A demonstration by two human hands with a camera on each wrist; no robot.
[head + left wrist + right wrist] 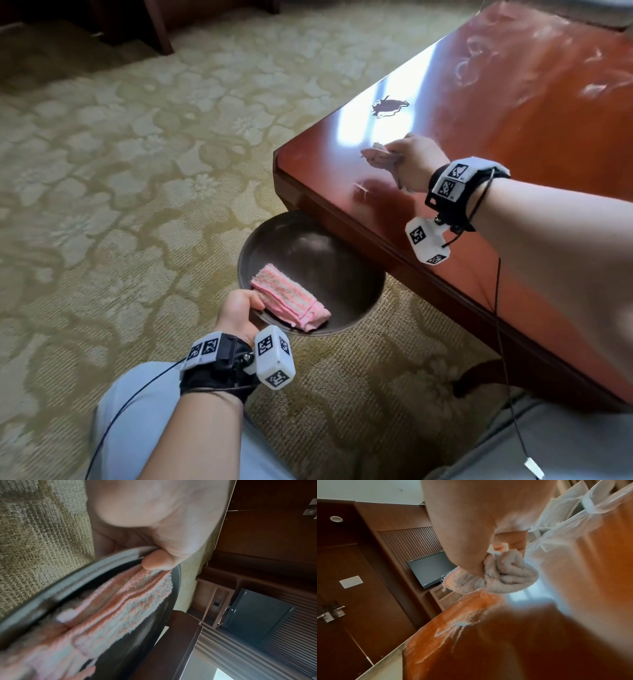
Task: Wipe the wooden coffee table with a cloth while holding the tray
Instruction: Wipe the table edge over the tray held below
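plainly the biggest thing is the glossy reddish-brown wooden tabletop [513,120], which fills the right of the head view, with pale smears and ring marks showing on its far part and whitish streaks near its corner in the right wrist view. below it lies the patterned olive carpet [120,154]. next in size, the round dark tray [329,253] is held just beside and below the tabletop's near corner, partly tucked under the edge. on the tray lies a folded pink and white terry cloth [291,296], touching the thumb.

the left hand [238,313] is clamped on the tray's rim, thumb on top and the other fingers under it, out of sight. the right hand [416,162] is closed round a bunched greyish-pink cloth [380,156], which is pressed against the tabletop near that corner.

as a judgement, the bunched cloth is soft, light and limp, so it is best gathered into a wad in the palm, as here, with a flat face kept down on the wood. the tray looks stiff and smooth; held at one edge only, it may tip, and the folded cloth could slide, so a firm pinch at the rim suits it.
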